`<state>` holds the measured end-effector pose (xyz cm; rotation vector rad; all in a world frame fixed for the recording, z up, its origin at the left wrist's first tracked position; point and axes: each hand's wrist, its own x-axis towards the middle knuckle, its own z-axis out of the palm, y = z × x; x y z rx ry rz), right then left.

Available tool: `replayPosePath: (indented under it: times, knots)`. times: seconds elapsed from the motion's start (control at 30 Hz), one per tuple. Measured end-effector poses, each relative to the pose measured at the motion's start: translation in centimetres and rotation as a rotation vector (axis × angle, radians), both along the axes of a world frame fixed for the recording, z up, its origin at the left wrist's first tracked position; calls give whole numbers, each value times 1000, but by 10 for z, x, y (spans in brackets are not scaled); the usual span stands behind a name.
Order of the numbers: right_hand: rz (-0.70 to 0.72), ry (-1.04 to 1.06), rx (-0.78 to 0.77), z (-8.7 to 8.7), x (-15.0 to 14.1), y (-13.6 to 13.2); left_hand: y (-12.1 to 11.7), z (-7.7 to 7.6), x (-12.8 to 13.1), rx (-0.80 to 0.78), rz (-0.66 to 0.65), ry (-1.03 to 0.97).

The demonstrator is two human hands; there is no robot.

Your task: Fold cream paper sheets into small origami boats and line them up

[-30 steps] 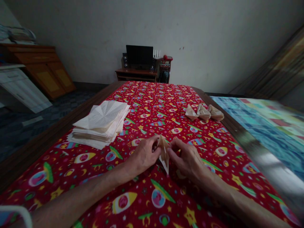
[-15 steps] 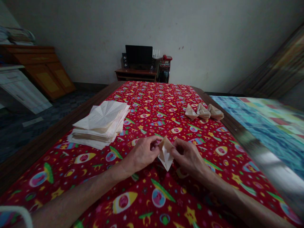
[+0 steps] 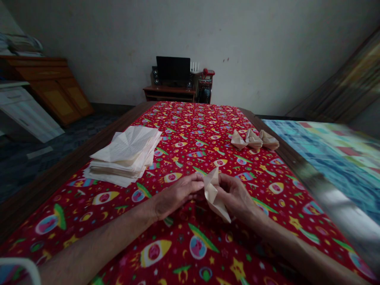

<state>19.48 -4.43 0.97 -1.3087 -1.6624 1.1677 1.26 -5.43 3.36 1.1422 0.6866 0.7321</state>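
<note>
Over the red cloth [image 3: 184, 126] on the wooden counter [image 3: 68, 170], both hands were close together, and between them was a folded paper [image 3: 211, 193]. The left hand [image 3: 178, 196] came from the left with its fingers laid nearly flat against one side, and the right hand [image 3: 234, 194] was curled around the other side, so the paper was pinched between them and did not lie on the cloth. One pointed corner of it hung down toward the lower right, and another stood up at the top. It seemed to be a thin sheet, very light and rather soft, with creases that could open easily, so it would probably bend under strong pressure. The best place to take hold was likely the thicker folded part in the middle, with the fingertips, and not the loose tip. On the left of the hands lay a high stack of creased sheets [image 3: 124, 156], and farther away on the right sat three small folded paper pieces [image 3: 253, 139] in a row, close to the counter's edge.
</note>
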Motion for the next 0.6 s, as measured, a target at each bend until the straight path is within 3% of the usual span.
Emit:
replayPosePath:
  times: [0.47,0.53,0.6]
  knots:
    - [84,33,-5,-6,2,-4,3,-9,-3,3,29,-22]
    - [44,18,87,-1,4,-6,2,-9,-3,21,55,-23]
    - [-57,-43,310,7,7,-9,3,-9,-3,47,103,-10]
